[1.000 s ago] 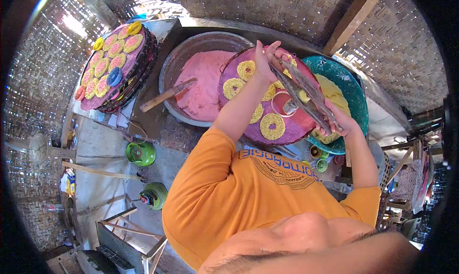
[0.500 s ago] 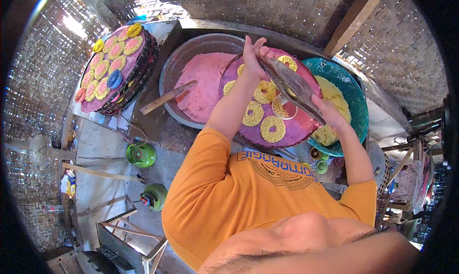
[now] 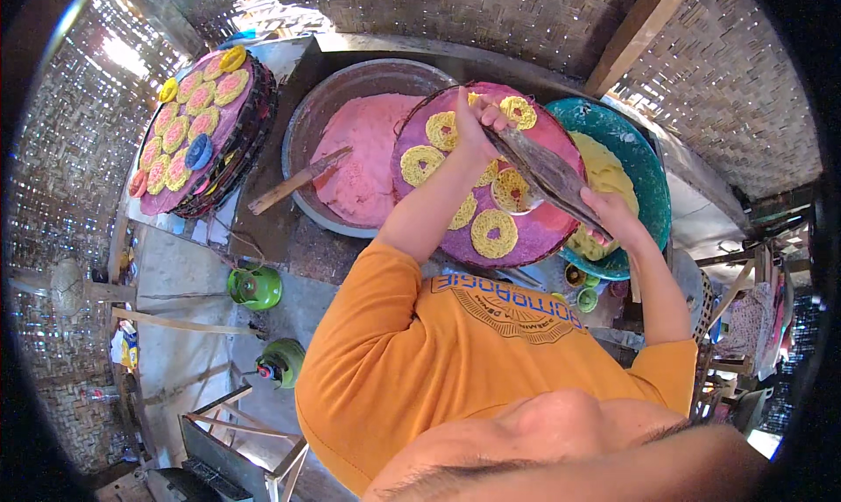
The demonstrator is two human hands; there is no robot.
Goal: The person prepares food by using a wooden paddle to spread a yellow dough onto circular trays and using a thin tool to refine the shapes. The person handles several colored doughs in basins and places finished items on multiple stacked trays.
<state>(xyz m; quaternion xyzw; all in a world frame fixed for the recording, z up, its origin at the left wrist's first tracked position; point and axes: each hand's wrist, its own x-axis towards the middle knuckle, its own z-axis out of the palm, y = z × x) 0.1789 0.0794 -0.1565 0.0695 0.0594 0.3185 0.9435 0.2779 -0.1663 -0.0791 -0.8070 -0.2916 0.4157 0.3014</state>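
Note:
A long, dark wooden tool (image 3: 545, 171) is held slantwise over a round tray (image 3: 455, 241) covered in a purple-pink sheet. My left hand (image 3: 480, 123) grips its upper left end, and my right hand (image 3: 611, 215) is closed round the lower right end. Just beneath the tool sits a pale-rimmed round mould (image 3: 517, 206) with yellow strands inside. Several yellow noodle-like rings (image 3: 494, 236) lie on the tray, some partly covered by my left forearm and the tool.
A grey basin (image 3: 293, 134) of pink dough with a wooden paddle (image 3: 298, 182) stands left of the tray. On the right is a green basin (image 3: 650, 230) of yellow dough. Stacked trays (image 3: 162, 195) hold pink-and-yellow rings at far left. Green gas cylinders (image 3: 256, 287) stand below.
Both hands and the wooden tool have shifted slightly down and right over the tray. More yellow shows inside the round mould. The view has moved a little.

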